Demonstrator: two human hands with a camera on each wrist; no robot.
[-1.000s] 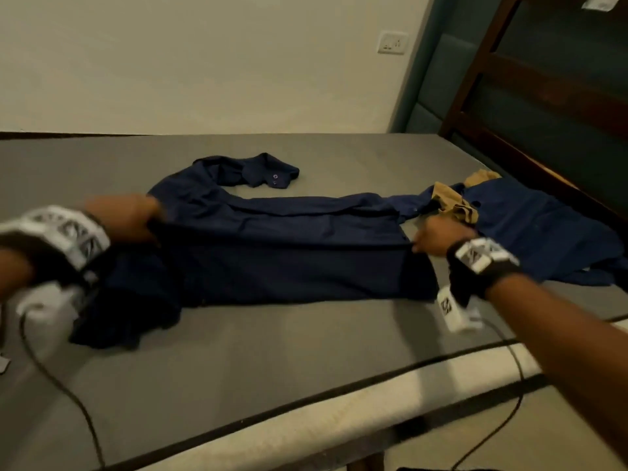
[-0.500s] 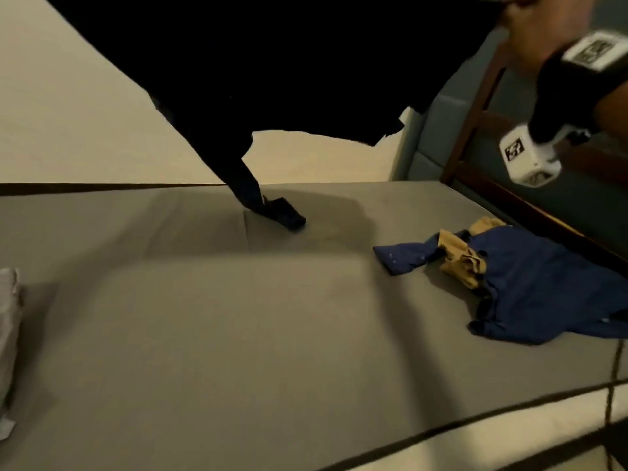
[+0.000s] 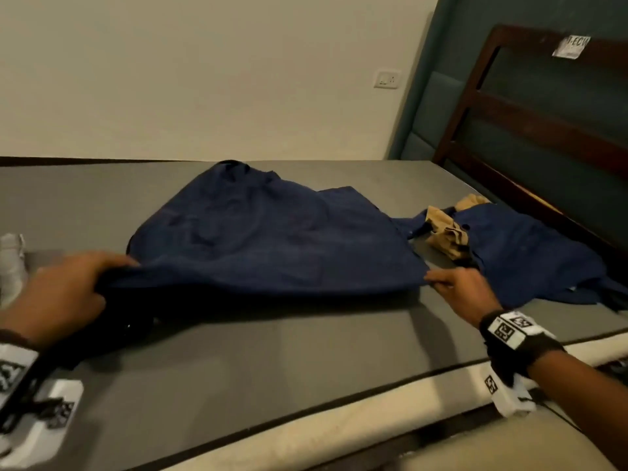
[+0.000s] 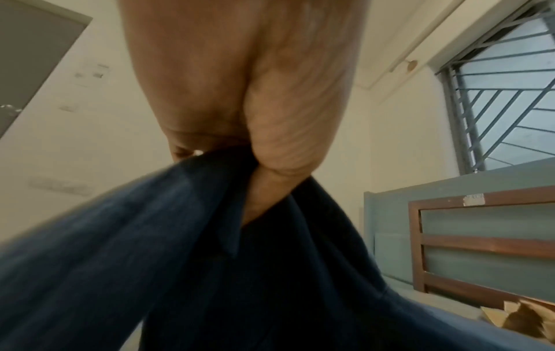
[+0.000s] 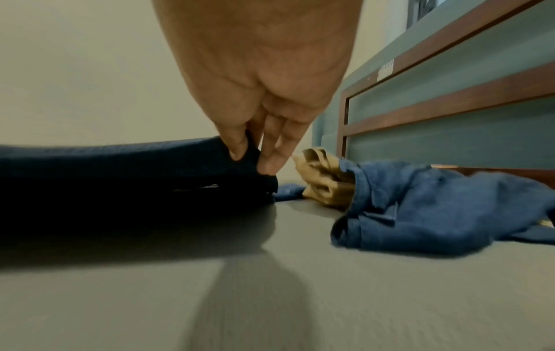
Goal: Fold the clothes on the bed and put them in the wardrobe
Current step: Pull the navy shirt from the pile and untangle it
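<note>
The dark navy garment (image 3: 272, 239) lies spread across the middle of the bed (image 3: 306, 362), its near edge lifted: the left hand (image 3: 64, 294) has a bunch of it gripped in curled fingers (image 4: 270, 190), and the right hand (image 3: 458, 290) pinches the near right corner between thumb and fingertips (image 5: 237, 147). Bare mattress runs from that lifted edge to the bed's front border. Just right of the corner lie a tan cloth (image 3: 445, 229) and a lighter blue garment (image 3: 526, 253), close to the wooden headboard (image 3: 530, 124).
</note>
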